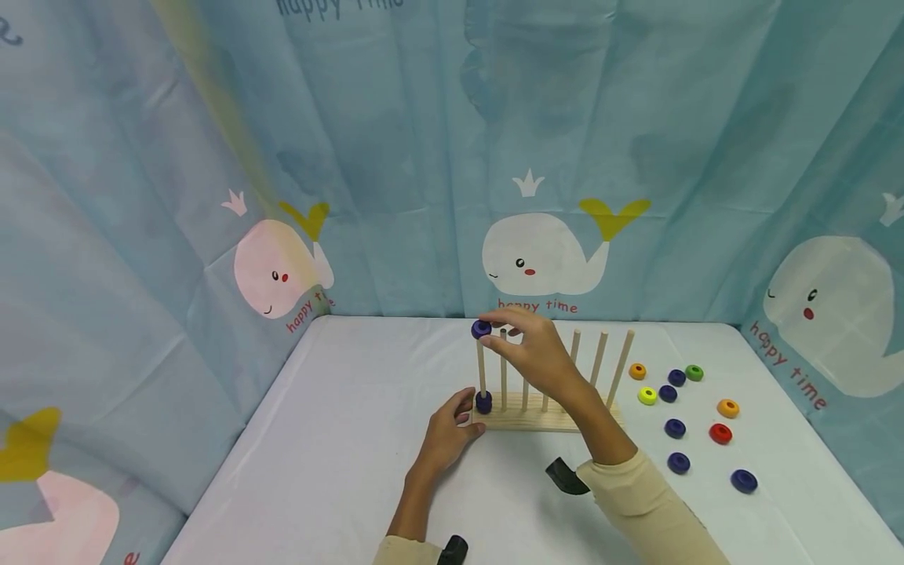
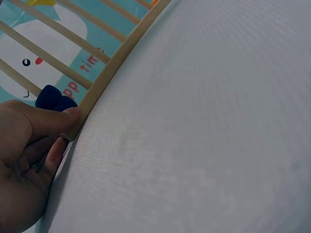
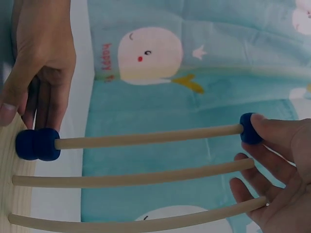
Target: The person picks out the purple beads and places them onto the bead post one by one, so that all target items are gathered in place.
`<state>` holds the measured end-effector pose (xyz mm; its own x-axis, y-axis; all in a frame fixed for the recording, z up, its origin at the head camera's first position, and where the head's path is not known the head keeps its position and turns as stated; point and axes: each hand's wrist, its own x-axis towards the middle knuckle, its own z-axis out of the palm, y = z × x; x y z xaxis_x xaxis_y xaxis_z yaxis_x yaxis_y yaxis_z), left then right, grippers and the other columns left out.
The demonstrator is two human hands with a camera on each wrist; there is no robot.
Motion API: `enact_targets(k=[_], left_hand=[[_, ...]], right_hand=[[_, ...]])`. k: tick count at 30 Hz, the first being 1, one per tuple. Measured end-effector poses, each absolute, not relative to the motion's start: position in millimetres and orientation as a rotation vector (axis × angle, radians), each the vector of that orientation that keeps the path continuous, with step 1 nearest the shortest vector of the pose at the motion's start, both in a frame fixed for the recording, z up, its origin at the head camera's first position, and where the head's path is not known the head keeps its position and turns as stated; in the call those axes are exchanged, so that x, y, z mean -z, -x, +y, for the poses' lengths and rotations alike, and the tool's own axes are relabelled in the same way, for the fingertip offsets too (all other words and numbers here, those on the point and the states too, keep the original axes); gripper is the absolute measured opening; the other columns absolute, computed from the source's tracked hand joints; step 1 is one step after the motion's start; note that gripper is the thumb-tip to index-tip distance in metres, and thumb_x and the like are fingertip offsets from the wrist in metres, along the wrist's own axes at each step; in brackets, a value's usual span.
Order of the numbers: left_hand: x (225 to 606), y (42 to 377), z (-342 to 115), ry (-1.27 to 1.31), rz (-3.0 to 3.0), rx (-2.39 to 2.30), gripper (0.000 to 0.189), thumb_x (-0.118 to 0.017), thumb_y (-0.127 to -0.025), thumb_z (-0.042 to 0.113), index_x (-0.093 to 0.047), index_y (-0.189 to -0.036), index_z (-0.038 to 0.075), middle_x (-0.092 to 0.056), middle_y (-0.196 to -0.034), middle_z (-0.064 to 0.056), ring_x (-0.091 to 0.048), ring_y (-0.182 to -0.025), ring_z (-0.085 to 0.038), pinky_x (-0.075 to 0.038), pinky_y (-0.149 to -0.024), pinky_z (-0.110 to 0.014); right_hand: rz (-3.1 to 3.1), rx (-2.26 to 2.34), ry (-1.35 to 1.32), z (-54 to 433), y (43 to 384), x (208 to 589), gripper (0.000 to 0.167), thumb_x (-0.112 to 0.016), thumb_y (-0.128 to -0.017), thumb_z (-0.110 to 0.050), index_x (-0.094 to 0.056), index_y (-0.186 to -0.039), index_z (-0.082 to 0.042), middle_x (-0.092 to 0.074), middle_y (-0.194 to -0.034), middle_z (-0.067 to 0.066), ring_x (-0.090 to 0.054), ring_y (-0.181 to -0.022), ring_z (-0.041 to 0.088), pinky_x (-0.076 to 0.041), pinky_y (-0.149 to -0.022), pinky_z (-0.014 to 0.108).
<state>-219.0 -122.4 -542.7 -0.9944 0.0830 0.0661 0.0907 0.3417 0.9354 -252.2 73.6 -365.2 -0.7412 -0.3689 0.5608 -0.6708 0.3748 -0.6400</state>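
Note:
A wooden peg rack (image 1: 523,422) with several upright pegs stands on the table. My left hand (image 1: 446,433) grips the left end of its base, thumb in front, as the left wrist view (image 2: 29,150) also shows. Two blue beads (image 3: 38,144) sit stacked at the foot of the leftmost peg. At the top of that same peg my right hand (image 1: 533,349) pinches another blue bead (image 3: 250,128) between thumb and index finger. The peg's tip meets this bead; its other fingers spread near the neighbouring pegs.
Right of the rack, loose beads lie scattered: several blue ones (image 1: 675,428), two orange (image 1: 728,408), a yellow (image 1: 647,395), a green (image 1: 694,373) and a red one (image 1: 720,434). A whale-printed blue curtain (image 1: 424,157) hangs behind the white table (image 1: 339,439).

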Motion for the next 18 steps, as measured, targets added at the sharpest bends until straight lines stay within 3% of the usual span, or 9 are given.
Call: enact_targets(k=[4, 9, 18], left_hand=[[541.8, 218.9, -121.9, 0.166, -2.563, 1.794, 0.069, -0.081, -0.092, 0.007, -0.053, -0.155, 0.008, -0.063, -0.145, -0.016, -0.061, -0.135, -0.033, -0.053, -0.114, -0.043], [541.3, 218.3, -121.2, 0.169, -2.565, 1.796, 0.069, -0.080, -0.092, 0.007, -0.052, -0.155, 0.008, -0.063, -0.147, -0.016, -0.060, -0.136, -0.033, -0.053, -0.114, -0.042], [541.1, 217.3, -121.8, 0.162, -2.570, 1.783, 0.068, -0.080, -0.092, 0.007, -0.053, -0.155, 0.009, -0.064, -0.145, -0.017, -0.061, -0.135, -0.034, -0.053, -0.115, -0.045]], right_hand=[[-2.323, -1.327, -0.899, 72.7, 253.4, 366.3, 0.032, -0.080, -0.096, -0.013, -0.075, -0.127, -0.008, -0.076, -0.119, 0.004, -0.071, -0.110, 0.028, -0.064, -0.088, 0.047], [-2.351, -1.312, -0.881, 72.9, 254.2, 368.4, 0.034, -0.080, -0.096, -0.014, -0.075, -0.129, -0.008, -0.076, -0.118, 0.004, -0.070, -0.109, 0.021, -0.065, -0.087, 0.042], [-2.331, -1.327, -0.847, 77.0, 249.4, 366.4, 0.033, -0.081, -0.095, -0.014, -0.076, -0.128, -0.012, -0.076, -0.123, 0.003, -0.068, -0.115, 0.020, -0.059, -0.101, 0.046]])
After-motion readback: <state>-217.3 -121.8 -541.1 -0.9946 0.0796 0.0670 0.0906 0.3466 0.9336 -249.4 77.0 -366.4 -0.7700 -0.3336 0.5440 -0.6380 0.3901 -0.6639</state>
